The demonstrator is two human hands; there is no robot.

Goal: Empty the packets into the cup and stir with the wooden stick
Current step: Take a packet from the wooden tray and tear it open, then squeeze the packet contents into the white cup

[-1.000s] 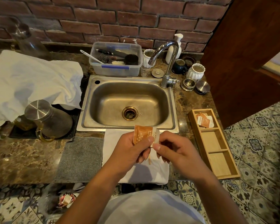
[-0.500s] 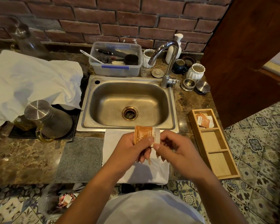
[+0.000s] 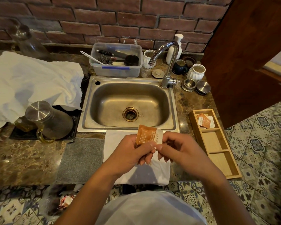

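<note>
Above the white cloth (image 3: 136,174), both hands pinched one orange packet (image 3: 148,134): left hand (image 3: 130,151) low, right hand (image 3: 182,150) at its side edge

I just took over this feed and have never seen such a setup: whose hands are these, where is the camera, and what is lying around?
No machine here: a person wears one camera on the head, looking down. The left hand and right hand both pinch an orange packet above a white cloth in front of the sink. More packets lie in the far compartment of the wooden tray on the right. A lidded jug stands on the left. The stirring stick is not clearly visible.
</note>
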